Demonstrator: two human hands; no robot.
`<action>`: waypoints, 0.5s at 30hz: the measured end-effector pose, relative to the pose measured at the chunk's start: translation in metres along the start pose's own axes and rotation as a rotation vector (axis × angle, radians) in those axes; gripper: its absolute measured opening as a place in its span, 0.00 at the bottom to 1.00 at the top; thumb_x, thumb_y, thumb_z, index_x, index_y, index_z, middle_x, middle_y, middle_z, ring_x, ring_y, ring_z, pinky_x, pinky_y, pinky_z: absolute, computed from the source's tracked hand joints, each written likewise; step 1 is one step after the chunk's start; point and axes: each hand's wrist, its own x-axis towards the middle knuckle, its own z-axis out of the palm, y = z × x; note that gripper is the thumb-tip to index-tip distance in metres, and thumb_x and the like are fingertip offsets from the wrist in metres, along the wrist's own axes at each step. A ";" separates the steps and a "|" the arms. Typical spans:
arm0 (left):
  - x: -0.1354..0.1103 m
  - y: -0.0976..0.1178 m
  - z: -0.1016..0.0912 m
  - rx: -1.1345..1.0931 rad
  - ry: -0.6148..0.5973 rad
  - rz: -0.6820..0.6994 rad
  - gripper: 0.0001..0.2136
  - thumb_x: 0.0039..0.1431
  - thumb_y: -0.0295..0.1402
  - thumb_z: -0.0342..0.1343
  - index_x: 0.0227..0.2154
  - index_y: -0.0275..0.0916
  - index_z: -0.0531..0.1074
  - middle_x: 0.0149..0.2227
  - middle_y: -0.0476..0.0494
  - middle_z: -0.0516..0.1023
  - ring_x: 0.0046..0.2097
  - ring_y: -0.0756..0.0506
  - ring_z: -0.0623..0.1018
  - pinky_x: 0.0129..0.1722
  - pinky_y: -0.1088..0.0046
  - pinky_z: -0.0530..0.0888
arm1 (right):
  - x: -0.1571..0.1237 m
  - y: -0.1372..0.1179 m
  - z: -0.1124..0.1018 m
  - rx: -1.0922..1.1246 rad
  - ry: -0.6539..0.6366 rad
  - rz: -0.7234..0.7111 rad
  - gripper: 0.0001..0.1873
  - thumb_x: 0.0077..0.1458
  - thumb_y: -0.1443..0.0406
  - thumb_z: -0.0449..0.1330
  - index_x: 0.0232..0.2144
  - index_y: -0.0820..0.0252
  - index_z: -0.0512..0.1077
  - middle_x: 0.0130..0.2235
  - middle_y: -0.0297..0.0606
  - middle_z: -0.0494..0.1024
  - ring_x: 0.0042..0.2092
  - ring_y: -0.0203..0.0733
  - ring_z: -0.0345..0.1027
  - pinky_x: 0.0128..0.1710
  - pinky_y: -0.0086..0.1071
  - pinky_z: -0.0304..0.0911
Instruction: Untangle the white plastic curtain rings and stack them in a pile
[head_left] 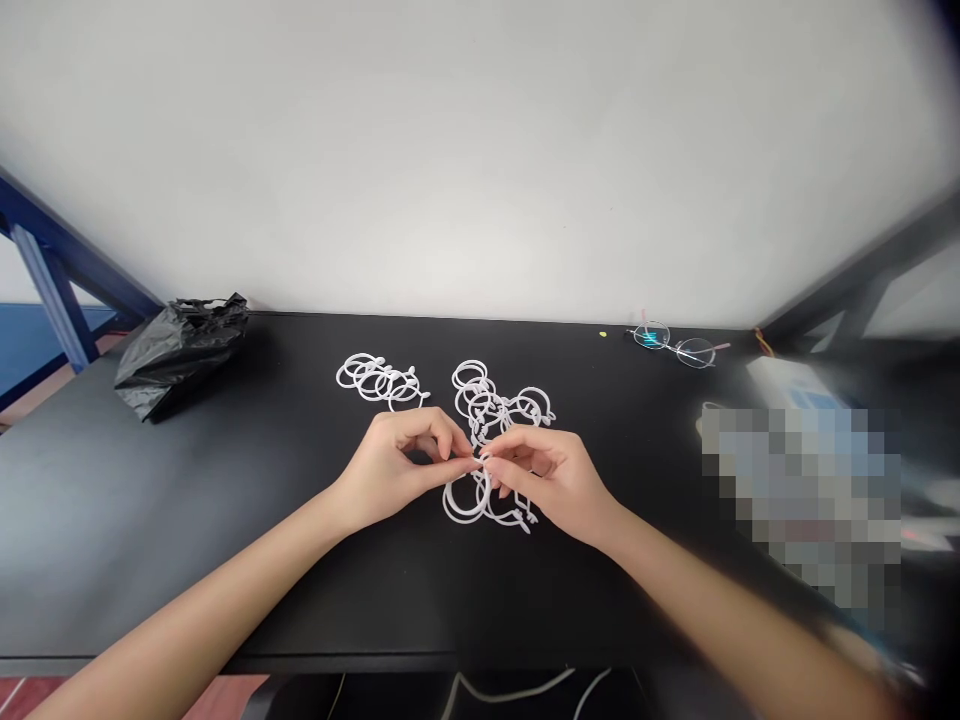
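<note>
A matte black table point(300, 600) spreads across the view, its far edge against a plain pale wall point(480, 150), with a soft sheen on its left part. At the left, a blue metal frame point(49, 270) slants beyond a crumpled black plastic bag point(184, 350) near the far left corner. Thin-rimmed glasses point(679, 347) lie near the back on the right, a small yellow-green speck point(603, 334) just beside them. Further right stands a pale box point(784, 382), with a pixelated patch over the things in front of it. Below the near edge, pale cables point(517, 694) show against black, and reddish floor point(225, 697) at lower left. Around the table's middle, the left hand point(409, 460) and right hand point(555, 475) meet, thumbs and forefingers pinching the top of a white ring point(465, 521); whether its clasp is fastened, I cannot tell. A loose heap of similar rings point(487, 407) lies behind and beneath the hands, and an overlapping row of rings point(379, 378) lies to its left.
</note>
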 end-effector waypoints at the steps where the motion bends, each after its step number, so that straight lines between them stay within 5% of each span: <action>1: 0.001 0.000 0.000 0.004 0.016 0.002 0.13 0.54 0.31 0.66 0.23 0.36 0.66 0.32 0.45 0.79 0.31 0.50 0.78 0.31 0.75 0.78 | 0.000 0.000 0.001 0.038 0.003 0.022 0.06 0.57 0.62 0.65 0.34 0.59 0.78 0.28 0.34 0.78 0.28 0.34 0.75 0.27 0.26 0.75; 5: 0.003 0.001 -0.003 0.016 -0.016 -0.030 0.07 0.60 0.35 0.61 0.35 0.37 0.72 0.35 0.45 0.76 0.35 0.49 0.77 0.30 0.76 0.77 | -0.002 0.001 0.003 0.063 0.121 -0.032 0.07 0.55 0.61 0.66 0.31 0.60 0.77 0.27 0.35 0.79 0.28 0.36 0.77 0.28 0.29 0.77; 8: 0.004 0.002 -0.004 0.022 -0.114 -0.071 0.12 0.59 0.37 0.61 0.43 0.37 0.73 0.36 0.44 0.76 0.35 0.49 0.75 0.31 0.75 0.77 | -0.003 0.000 0.004 0.010 0.231 -0.091 0.08 0.56 0.61 0.66 0.30 0.60 0.76 0.27 0.35 0.80 0.27 0.37 0.77 0.28 0.29 0.78; 15: 0.004 0.000 -0.004 -0.047 -0.110 -0.056 0.18 0.50 0.34 0.69 0.43 0.38 0.74 0.39 0.44 0.75 0.35 0.48 0.74 0.33 0.72 0.78 | -0.003 -0.001 0.003 -0.095 0.287 -0.178 0.05 0.56 0.64 0.65 0.29 0.58 0.77 0.26 0.34 0.80 0.26 0.37 0.77 0.27 0.28 0.77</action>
